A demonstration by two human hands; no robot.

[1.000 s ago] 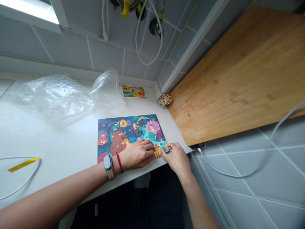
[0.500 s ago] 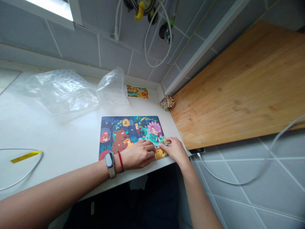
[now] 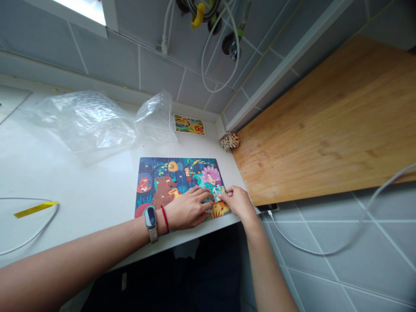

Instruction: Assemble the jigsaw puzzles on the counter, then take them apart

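The jigsaw (image 3: 182,178), mostly joined up, lies flat on the white counter (image 3: 97,182), its brown bear and purple peacock plain to see. The person's left hand (image 3: 195,206) lies over the jigsaw's near middle, fingers spread and loosely bent, gripping nothing that I can see. At the jigsaw's right edge, below the peacock, the right hand (image 3: 238,203) has thumb and forefinger closed on a pale blue piece (image 3: 219,190); whether it sits flush, I can't tell from here. Just past the jigsaw's far edge there's a bright picture card (image 3: 189,125), with crumpled clear plastic (image 3: 94,121) to the left of it. Off the jigsaw's far right corner stands a small multicoloured stack (image 3: 230,141), and a wooden board (image 3: 325,125) stretches away to the jigsaw's right
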